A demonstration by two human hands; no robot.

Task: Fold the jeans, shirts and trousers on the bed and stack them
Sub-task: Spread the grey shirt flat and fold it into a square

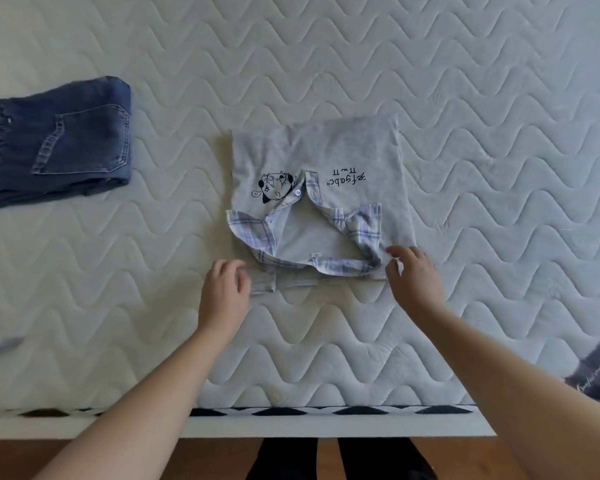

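grey cotton, the folded polo shirt is laid mid-mattress, collar toward the person, straight ahead of both hands. its near hem is flanked: the left hand seems to pinch the left corner, the right hand the right. folded jeans are left well apart, far left.

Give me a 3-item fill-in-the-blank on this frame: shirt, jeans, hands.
1. The folded grey shirt has a collar in a blue and white ____ pattern.
2. The folded jeans lie to the ____ of the shirt on the mattress.
3. The left hand and right hand are both at the shirt's ____ edge, the one closest to the person.

Missing words: plaid; left; near
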